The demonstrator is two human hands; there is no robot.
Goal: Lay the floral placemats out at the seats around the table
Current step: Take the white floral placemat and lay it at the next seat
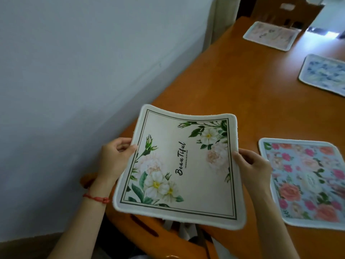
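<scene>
I hold a cream placemat (188, 165) with white flowers, green leaves and the word "Beautiful" above the near left corner of the wooden table (233, 86). My left hand (115, 156) grips its left edge and my right hand (252, 163) grips its right edge; the mat sags slightly between them. A blue placemat with pink and orange roses (308, 182) lies flat on the table to the right. Farther back lie a pale blue floral placemat (324, 73) at the right edge and a pinkish one (272, 35) at the far end.
A white wall (84, 71) runs along the table's left side. A wooden chair back (149, 228) stands below the held mat. A cardboard box (287, 10) sits at the far end, beside a bright glare on the tabletop.
</scene>
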